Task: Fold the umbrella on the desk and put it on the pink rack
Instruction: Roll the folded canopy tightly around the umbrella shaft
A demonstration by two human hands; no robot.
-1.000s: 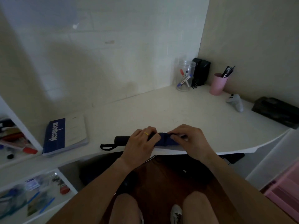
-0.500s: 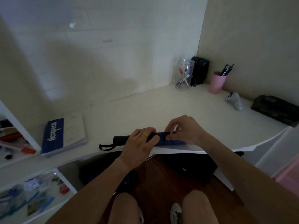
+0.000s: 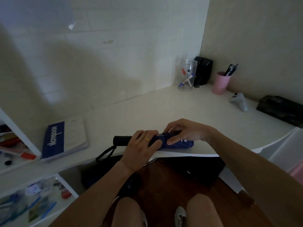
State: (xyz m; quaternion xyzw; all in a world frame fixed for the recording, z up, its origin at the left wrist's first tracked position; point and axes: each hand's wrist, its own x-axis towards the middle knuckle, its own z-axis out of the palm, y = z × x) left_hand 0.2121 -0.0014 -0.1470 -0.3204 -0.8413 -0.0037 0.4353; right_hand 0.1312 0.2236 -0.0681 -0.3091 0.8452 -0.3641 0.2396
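Note:
A collapsed dark blue umbrella lies along the front edge of the white desk, its black handle pointing left and a black wrist loop hanging off the edge. My left hand grips the umbrella just right of the handle. My right hand curls over the rolled canopy, thumb pressed on the fabric and fingertips at the closing strap. A pink corner of the rack shows at the right edge, mostly cut off.
A blue notebook lies on the desk at left. At the back corner stand a clear jar of markers, a black box and a pink pen cup. A grey controller and a dark case lie right. Shelves at left hold clutter.
My right hand has shifted left along the canopy toward my left hand and now works at the strap. The view has turned left, so less of the pink rack shows.

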